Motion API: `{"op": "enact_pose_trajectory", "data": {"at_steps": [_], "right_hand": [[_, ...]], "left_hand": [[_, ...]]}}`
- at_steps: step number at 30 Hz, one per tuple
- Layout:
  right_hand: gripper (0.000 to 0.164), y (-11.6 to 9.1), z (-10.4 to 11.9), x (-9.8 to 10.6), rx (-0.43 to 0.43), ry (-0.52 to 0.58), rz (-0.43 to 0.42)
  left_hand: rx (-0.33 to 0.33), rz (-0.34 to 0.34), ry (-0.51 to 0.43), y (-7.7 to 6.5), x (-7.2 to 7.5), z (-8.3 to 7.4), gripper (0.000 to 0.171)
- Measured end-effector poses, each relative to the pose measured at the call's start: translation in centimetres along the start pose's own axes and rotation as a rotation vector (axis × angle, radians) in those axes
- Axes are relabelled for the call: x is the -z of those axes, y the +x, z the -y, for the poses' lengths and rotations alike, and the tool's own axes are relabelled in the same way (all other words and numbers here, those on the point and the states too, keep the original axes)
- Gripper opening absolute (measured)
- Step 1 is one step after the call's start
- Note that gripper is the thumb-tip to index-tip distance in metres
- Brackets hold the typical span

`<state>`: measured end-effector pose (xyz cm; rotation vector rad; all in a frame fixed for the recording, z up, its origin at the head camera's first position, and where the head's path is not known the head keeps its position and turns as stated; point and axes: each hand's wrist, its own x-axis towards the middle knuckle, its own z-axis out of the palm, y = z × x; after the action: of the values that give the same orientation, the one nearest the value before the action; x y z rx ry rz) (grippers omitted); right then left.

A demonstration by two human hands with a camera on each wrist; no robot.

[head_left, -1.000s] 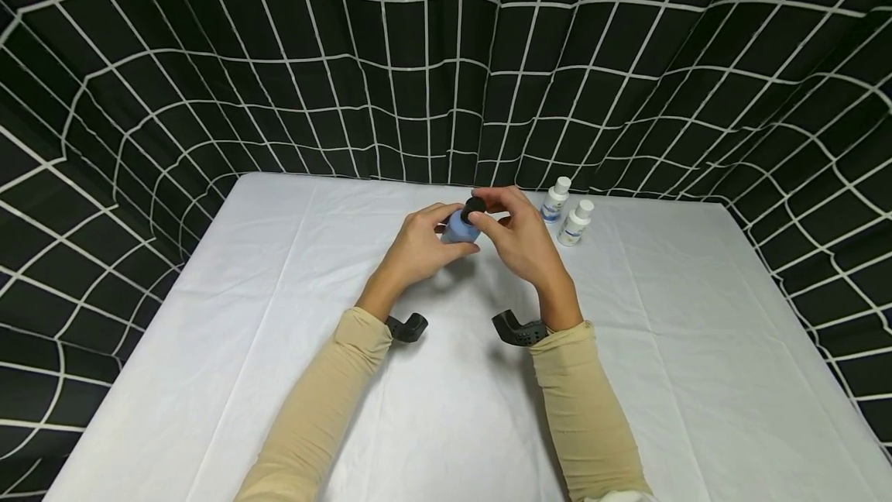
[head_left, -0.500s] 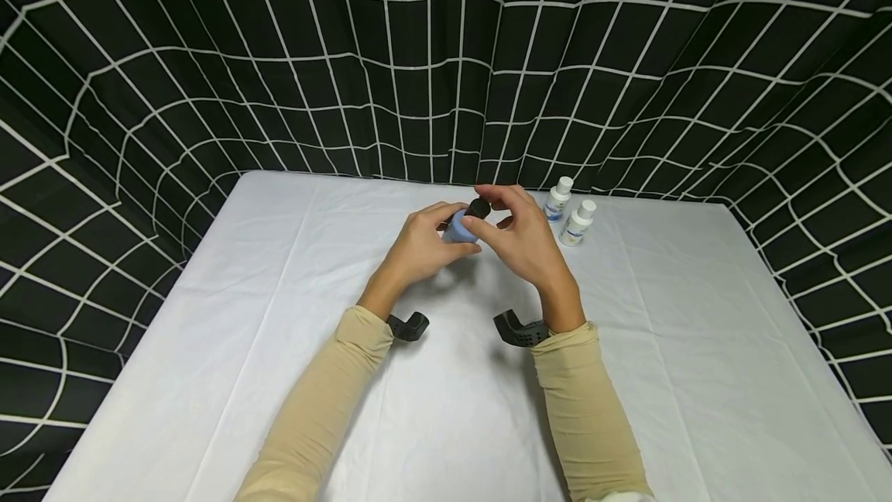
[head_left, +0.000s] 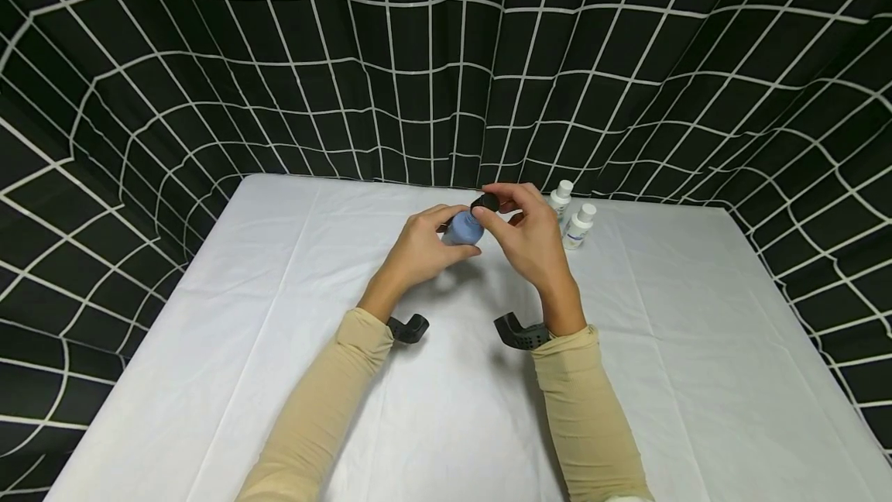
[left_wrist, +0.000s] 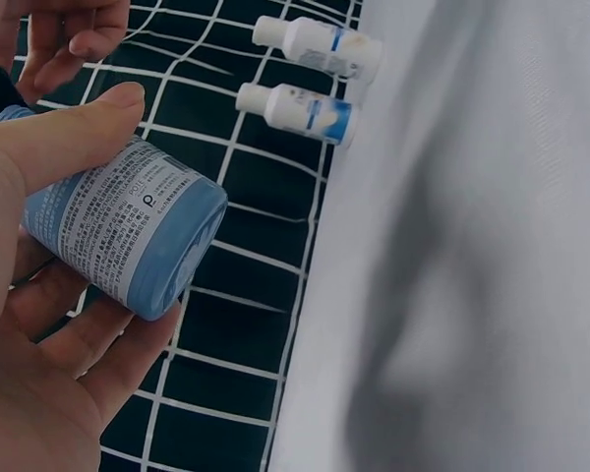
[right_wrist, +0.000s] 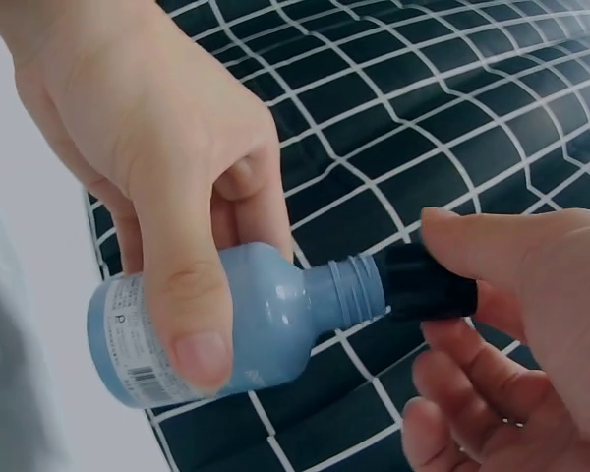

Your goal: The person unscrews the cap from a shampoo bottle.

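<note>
one cap (right_wrist: 428,283) newly off one bottle (right_wrist: 267,310)

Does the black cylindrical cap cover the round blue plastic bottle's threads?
No: in the right wrist view, threads on the blue bottle show bare, with the black cap beyond them in the right hand.

This looks like a studio or lab booth: black, white-gridded curtains (head_left: 411,37) hang beyond the right hand (head_left: 526,235) and well out past the left hand (head_left: 418,250), around a white-covered table (head_left: 704,347) spread below both.
</note>
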<state>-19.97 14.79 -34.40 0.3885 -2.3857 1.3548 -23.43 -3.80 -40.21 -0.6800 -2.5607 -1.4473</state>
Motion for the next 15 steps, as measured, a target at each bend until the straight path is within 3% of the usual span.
{"op": "enact_pose_trajectory", "data": {"at_steps": [9, 15], "right_hand": [[0.029, 0.0, 0.0, -0.3, -0.036, 0.15, -0.084], [0.038, 0.0, 0.1, -1.1, -0.073, 0.179, -0.052]], "left_hand": [[0.001, -0.102, -0.031, 0.2, 1.3, 0.2, 0.06], [0.044, -0.236, -0.047, 0.3, 2.5, 0.6, 0.064]]}}
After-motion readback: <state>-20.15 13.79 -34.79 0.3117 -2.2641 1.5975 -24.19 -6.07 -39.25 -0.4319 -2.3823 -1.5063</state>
